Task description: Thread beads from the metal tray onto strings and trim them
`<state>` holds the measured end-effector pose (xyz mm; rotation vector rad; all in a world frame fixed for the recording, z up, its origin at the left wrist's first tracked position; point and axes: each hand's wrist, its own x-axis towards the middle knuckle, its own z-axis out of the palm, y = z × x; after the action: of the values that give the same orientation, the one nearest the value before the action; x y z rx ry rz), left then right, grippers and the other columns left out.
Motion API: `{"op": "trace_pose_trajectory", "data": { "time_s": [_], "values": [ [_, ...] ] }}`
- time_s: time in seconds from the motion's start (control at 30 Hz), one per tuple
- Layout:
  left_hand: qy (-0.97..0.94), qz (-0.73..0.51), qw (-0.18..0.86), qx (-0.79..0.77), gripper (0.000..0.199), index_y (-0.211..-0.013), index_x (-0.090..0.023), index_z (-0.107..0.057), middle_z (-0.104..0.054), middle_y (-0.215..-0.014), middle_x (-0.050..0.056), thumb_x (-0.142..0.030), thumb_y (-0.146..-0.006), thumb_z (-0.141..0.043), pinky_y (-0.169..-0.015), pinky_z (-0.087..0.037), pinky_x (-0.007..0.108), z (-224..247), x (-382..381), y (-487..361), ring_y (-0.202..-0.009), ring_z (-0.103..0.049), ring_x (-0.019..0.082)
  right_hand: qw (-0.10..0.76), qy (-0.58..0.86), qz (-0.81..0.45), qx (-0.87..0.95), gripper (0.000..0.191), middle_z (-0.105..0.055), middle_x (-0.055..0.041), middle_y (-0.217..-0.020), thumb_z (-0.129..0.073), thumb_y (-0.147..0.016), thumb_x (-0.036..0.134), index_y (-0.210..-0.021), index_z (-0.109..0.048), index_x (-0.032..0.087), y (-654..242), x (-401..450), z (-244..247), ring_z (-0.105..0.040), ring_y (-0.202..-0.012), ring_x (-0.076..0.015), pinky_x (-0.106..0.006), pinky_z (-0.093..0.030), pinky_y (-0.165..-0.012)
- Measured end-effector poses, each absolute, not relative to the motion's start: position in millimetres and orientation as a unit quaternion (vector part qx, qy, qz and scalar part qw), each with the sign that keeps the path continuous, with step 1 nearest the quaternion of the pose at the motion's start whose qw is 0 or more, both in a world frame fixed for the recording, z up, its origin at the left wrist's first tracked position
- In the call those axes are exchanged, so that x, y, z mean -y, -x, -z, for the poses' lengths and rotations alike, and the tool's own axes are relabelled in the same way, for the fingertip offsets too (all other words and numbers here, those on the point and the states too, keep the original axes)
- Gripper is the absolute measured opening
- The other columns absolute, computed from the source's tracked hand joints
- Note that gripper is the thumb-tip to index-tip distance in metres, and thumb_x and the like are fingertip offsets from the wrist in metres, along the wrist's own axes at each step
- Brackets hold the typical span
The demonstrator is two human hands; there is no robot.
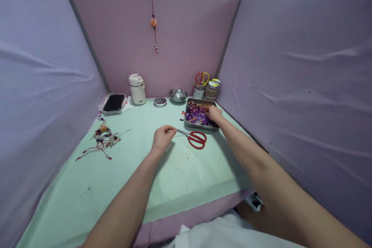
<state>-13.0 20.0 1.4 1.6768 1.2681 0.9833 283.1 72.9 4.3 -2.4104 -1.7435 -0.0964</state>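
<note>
My left hand (pixel 163 138) is closed in a pinch just above the table, by the tips of the red-handled scissors (pixel 197 140). A thin line seems to show near its fingertips, but what they hold is too small to name. My right hand (pixel 214 114) reaches into the metal tray (pixel 203 127) at its right side, fingers closed among purple and mixed beads (pixel 197 113). Whether a bead is between those fingers cannot be seen. The scissors lie on the table between my hands.
Beaded red cords (pixel 104 137) lie at left. Behind stand a phone (pixel 114 102), white bottle (pixel 137 90), spool (pixel 160 102), metal bowl (pixel 178 95), scissors holder (pixel 199 92) and jar (pixel 212 90). A beaded cord (pixel 154 23) hangs on the pink wall.
</note>
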Motion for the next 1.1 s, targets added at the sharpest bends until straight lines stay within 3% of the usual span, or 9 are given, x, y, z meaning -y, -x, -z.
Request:
{"op": "trace_pose_trajectory", "data": {
  "time_s": [0.1, 0.27, 0.4, 0.73, 1.1],
  "values": [
    [-0.666, -0.391, 0.395, -0.498, 0.019, -0.072, -0.017, -0.069, -0.037, -0.049, -0.005, -0.033, -0.069, -0.059, -0.053, -0.028, 0.026, 1, -21, 13, -0.052, -0.035, 0.011, 0.083, 0.796, 0.042, 0.598, 0.027, -0.065, -0.0078, -0.113, -0.048, -0.085, 0.022, -0.101, -0.069, 0.026, -280, -73, -7, -0.057, -0.105, -0.0222, -0.03, -0.04, -0.082],
    [-0.669, -0.392, 0.39, -0.496, 0.019, -0.072, -0.018, -0.069, -0.038, -0.049, -0.005, -0.033, -0.069, -0.058, -0.054, -0.029, 0.026, 3, -22, 13, -0.052, -0.035, 0.011, 0.051, 0.803, 0.038, 0.593, 0.021, -0.069, -0.0108, -0.099, -0.053, -0.079, 0.021, -0.088, -0.072, 0.02, -278, -73, -6, -0.059, -0.098, -0.0237, -0.032, -0.04, -0.081],
    [-0.669, -0.391, 0.389, -0.499, 0.019, -0.072, -0.018, -0.069, -0.038, -0.05, -0.005, -0.034, -0.069, -0.059, -0.054, -0.028, 0.026, 1, -21, 13, -0.053, -0.036, 0.011, 0.039, 0.813, 0.034, 0.58, 0.022, -0.069, -0.0127, -0.099, -0.052, -0.078, 0.021, -0.088, -0.072, 0.018, -279, -71, -4, -0.06, -0.096, -0.0249, -0.034, -0.04, -0.08],
    [-0.67, -0.39, 0.389, -0.498, 0.02, -0.071, -0.018, -0.069, -0.038, -0.049, -0.005, -0.035, -0.069, -0.058, -0.054, -0.028, 0.026, 2, -21, 13, -0.052, -0.036, 0.012, 0.059, 0.826, 0.007, 0.561, 0.027, -0.07, -0.0057, -0.106, -0.049, -0.083, 0.02, -0.095, -0.072, 0.027, -289, -77, -3, -0.06, -0.1, -0.0213, -0.03, -0.04, -0.08],
    [-0.669, -0.388, 0.39, -0.5, 0.019, -0.071, -0.018, -0.068, -0.036, -0.049, -0.005, -0.035, -0.069, -0.058, -0.054, -0.027, 0.026, -2, -19, 13, -0.053, -0.035, 0.011, 0.036, 0.828, -0.003, 0.559, 0.018, -0.07, -0.0095, -0.098, -0.06, -0.08, 0.033, -0.088, -0.071, 0.021, -282, -85, -5, -0.061, -0.096, -0.0237, -0.032, -0.041, -0.081]
  ]
}}
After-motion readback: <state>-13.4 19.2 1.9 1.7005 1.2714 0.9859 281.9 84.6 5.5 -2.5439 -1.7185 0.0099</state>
